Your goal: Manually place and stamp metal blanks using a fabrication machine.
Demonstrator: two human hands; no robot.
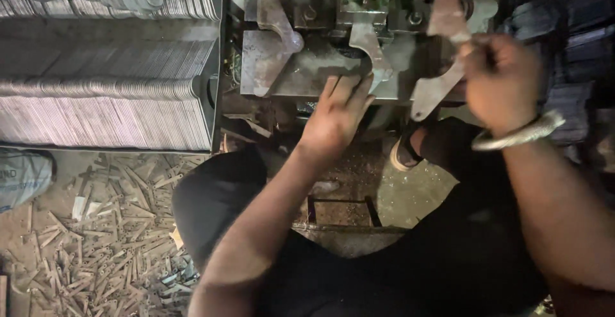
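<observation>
The left hand (336, 115) is lying flat, fingers apart, on the press bed (307, 73), hiding its edge. The right hand (503, 83) (blurred) is gripping a metal blank (432, 96), its fingers hard to make out.

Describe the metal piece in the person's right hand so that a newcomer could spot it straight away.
Start at the grey machine bed at top centre and go to its right edge. There the right hand grips a flat curved metal blank. Unlike similar blanks lying on the bed, it is lifted.
</observation>
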